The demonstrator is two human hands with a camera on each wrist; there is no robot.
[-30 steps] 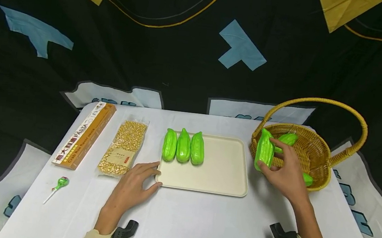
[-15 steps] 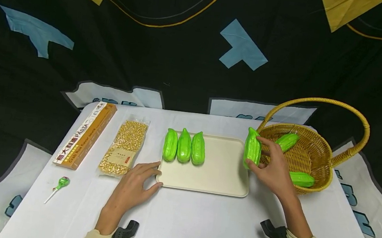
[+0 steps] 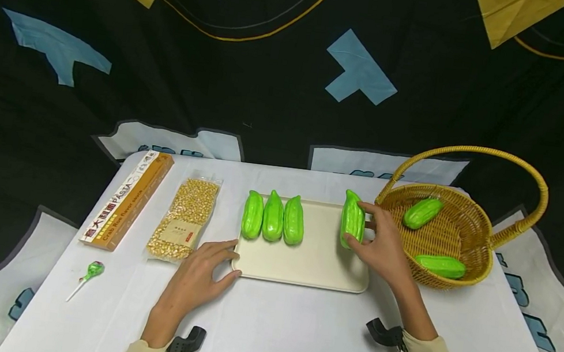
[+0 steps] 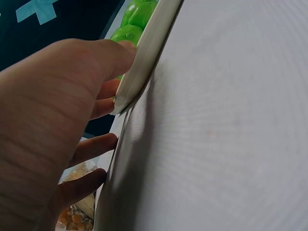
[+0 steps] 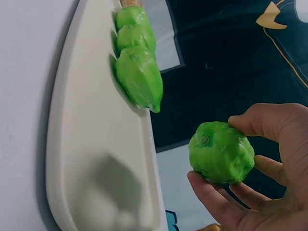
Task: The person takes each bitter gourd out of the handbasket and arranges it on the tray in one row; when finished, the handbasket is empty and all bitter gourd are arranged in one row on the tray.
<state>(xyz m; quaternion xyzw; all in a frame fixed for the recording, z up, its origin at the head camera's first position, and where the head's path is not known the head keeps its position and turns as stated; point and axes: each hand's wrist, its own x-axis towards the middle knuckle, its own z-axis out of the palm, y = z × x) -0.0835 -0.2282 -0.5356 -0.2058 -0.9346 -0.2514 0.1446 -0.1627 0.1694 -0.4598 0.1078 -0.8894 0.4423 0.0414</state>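
My right hand (image 3: pixel 381 246) holds a green bitter melon (image 3: pixel 352 222), pinched between thumb and fingers above the right part of the cream tray (image 3: pixel 297 268). In the right wrist view, this melon (image 5: pixel 221 156) hangs apart from the tray, its shadow falling on the tray floor. Three more bitter melons (image 3: pixel 273 218) lie side by side at the tray's left end. My left hand (image 3: pixel 196 273) rests at the tray's front left corner; its thumb (image 4: pixel 113 57) touches the rim, and its fingers are relaxed and spread.
At the right stands a wicker basket (image 3: pixel 480 245) with a tall handle, two bitter melons inside. Left of the tray lie a bag of corn kernels (image 3: pixel 190 197), a pasta box (image 3: pixel 127 202) and a lollipop (image 3: pixel 92 270). A dark cloth hangs behind the white table.
My right hand has carried the bitter melon leftward from the basket's edge to above the tray's right side. The left hand stays at the tray corner.
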